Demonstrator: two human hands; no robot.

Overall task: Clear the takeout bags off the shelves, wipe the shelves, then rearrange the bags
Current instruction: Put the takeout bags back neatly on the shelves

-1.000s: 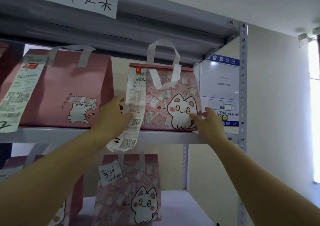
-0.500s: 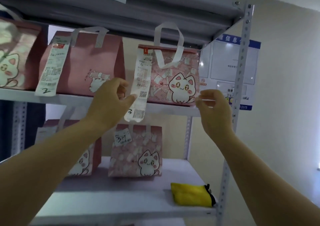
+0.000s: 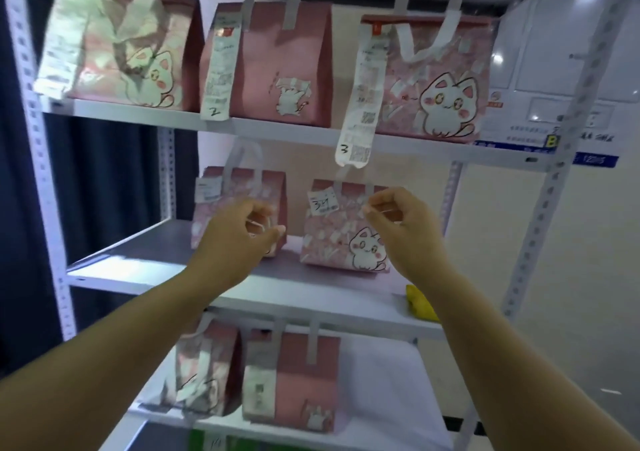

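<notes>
Three pink takeout bags stand on the top shelf (image 3: pixel 277 128): a cat-print bag (image 3: pixel 117 45) at left, a plain pink bag (image 3: pixel 277 63) with a receipt marked 2, and a cat-print bag (image 3: pixel 436 80) with a long receipt marked 3. Two smaller bags stand on the middle shelf (image 3: pixel 138 253). My left hand (image 3: pixel 239 232) hovers in front of the left one (image 3: pixel 242 187), and my right hand (image 3: pixel 398 222) is at the upper right of the cat-print one (image 3: pixel 339 236). Both hands have loosely curled fingers and hold nothing.
Two more pink bags (image 3: pixel 204 371) (image 3: pixel 294 381) stand on the lower shelf (image 3: pixel 374 381). A yellow cloth (image 3: pixel 420 307) lies at the middle shelf's right front, partly behind my right arm. White perforated uprights (image 3: pixel 540 229) frame the rack. A notice board (image 3: pixel 554 70) hangs on the wall at right.
Both hands have let go of the top-right bag and dropped to the middle shelf's bags. The view has tilted down, and the lower shelf now shows.
</notes>
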